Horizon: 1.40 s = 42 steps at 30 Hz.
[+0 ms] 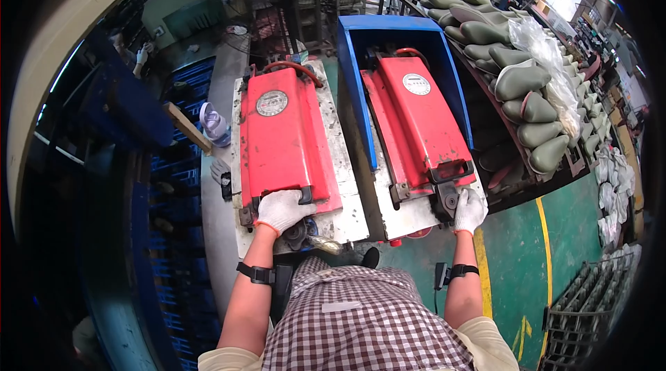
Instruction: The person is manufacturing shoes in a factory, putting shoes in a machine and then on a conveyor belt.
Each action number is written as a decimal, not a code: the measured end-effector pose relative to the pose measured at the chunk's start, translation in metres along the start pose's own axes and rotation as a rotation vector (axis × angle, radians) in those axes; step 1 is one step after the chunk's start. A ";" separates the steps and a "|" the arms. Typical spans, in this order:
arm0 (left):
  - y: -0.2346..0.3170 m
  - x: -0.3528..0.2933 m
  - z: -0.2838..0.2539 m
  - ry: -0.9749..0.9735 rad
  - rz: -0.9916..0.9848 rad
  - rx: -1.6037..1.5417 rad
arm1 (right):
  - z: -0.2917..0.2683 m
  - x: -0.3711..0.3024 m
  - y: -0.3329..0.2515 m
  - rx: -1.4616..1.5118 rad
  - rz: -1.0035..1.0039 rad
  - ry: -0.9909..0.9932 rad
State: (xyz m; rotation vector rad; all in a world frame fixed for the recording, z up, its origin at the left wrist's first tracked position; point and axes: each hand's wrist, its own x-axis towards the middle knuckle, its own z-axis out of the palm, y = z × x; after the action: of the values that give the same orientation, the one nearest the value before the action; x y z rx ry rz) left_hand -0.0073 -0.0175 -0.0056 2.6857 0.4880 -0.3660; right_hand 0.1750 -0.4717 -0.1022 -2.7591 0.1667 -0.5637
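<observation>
Gloved left hand [284,211] curls closed around the black handle [306,195] at the near end of the left red cover [298,152], which lies on a pale plate [350,222]. Gloved right hand [471,211] touches a dark round fitting [449,199] below the right red cover [427,125], partly inside a blue hood [395,22]; cannot tell whether its fingers grip.
</observation>
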 end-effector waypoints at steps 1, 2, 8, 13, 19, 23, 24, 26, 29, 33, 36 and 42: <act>0.000 0.000 0.000 0.004 -0.004 0.002 | 0.000 0.001 -0.001 0.006 -0.003 -0.001; 0.001 -0.001 -0.001 -0.003 -0.001 0.002 | -0.001 0.000 -0.001 -0.001 -0.016 0.011; 0.002 -0.002 -0.001 -0.009 0.007 0.010 | 0.000 -0.002 0.001 -0.010 -0.007 0.016; 0.000 -0.003 0.001 -0.014 0.007 0.013 | -0.005 -0.005 -0.022 0.323 0.202 0.149; -0.003 -0.001 0.002 0.011 0.029 0.021 | -0.015 -0.079 -0.121 0.814 -0.295 -0.176; 0.000 0.002 -0.001 -0.036 0.002 0.004 | -0.007 -0.124 -0.172 0.911 -0.469 -1.235; -0.001 0.001 0.000 -0.035 -0.004 0.002 | -0.013 -0.131 -0.184 0.696 -0.634 -1.304; -0.001 0.000 0.000 -0.027 0.008 0.012 | -0.026 -0.141 -0.208 0.487 -0.729 -1.493; -0.004 0.001 0.004 -0.011 0.018 0.019 | -0.017 -0.157 -0.222 0.329 -0.739 -1.514; -0.002 -0.001 0.004 0.013 0.035 0.011 | -0.014 -0.158 -0.229 0.297 -0.683 -1.578; -0.004 0.001 0.004 0.013 0.034 0.016 | -0.010 -0.164 -0.232 0.347 -0.502 -1.659; -0.006 0.001 0.006 -0.001 0.039 0.012 | 0.006 -0.172 -0.231 0.404 -0.414 -1.681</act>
State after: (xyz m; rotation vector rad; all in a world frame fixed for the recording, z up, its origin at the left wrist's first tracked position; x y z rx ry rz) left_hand -0.0097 -0.0143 -0.0132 2.7024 0.4333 -0.3603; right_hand 0.0312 -0.2220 -0.0931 -1.9745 -0.7777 1.4640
